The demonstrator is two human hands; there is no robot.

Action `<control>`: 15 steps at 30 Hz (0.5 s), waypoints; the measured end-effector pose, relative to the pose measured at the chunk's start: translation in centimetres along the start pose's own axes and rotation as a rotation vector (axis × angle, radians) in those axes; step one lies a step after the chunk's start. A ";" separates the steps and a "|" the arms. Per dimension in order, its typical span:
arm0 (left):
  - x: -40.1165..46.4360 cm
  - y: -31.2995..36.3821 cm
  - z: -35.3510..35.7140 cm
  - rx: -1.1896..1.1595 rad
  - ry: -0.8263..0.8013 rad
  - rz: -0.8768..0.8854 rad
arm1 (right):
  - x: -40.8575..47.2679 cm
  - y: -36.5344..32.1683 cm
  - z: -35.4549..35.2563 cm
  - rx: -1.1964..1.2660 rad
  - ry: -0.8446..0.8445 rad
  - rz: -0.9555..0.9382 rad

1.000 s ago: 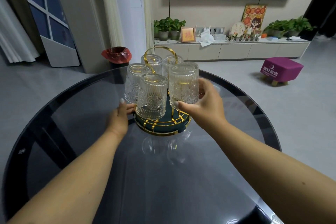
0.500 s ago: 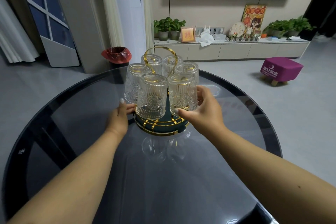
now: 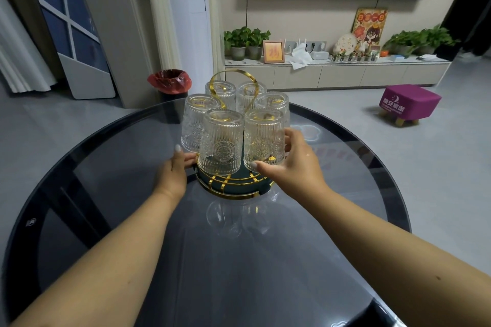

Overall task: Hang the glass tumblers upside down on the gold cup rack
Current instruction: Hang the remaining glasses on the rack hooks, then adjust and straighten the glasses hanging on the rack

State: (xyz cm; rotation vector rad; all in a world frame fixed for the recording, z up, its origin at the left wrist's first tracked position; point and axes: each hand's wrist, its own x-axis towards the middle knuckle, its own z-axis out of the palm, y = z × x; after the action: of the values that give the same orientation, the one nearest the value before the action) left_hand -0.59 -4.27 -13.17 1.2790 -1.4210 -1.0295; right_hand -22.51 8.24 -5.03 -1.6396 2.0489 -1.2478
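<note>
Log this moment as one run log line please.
right hand: grips front-right tumbler, upside down on gold cup rack | left hand: at rack base | six tumblers inverted | glass table

The right hand (image 3: 295,164) brought the front-right tumbler (image 3: 264,138) down from its raised position and seated it upside down on the gold rack (image 3: 233,186), level with its neighbours, fingers still wrapped round it.

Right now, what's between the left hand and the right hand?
Head view: the front-left ribbed glass tumbler hanging upside down on the gold cup rack separates left hand from right hand.
</note>
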 end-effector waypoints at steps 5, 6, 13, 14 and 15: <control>-0.2 0.1 -0.1 0.006 -0.004 0.009 | -0.1 -0.5 -1.9 0.035 0.102 -0.049; -0.2 0.1 -0.1 0.008 -0.002 0.011 | 0.2 -0.8 -2.5 0.048 0.166 -0.072; -0.2 0.1 -0.1 0.001 -0.016 0.011 | 7.1 -4.3 -6.6 -0.006 0.219 -0.043; -0.2 0.1 -0.1 -0.002 -0.015 0.010 | 8.1 -4.7 -6.8 -0.044 0.170 -0.027; -0.2 0.0 -0.1 -0.004 -0.015 0.012 | 8.9 -5.1 -6.9 -0.074 0.111 -0.008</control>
State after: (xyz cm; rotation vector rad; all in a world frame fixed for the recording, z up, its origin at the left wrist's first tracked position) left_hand -0.48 -4.08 -13.13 1.2608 -1.4359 -1.0356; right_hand -26.54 3.53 5.65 -1.6460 2.1806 -1.3086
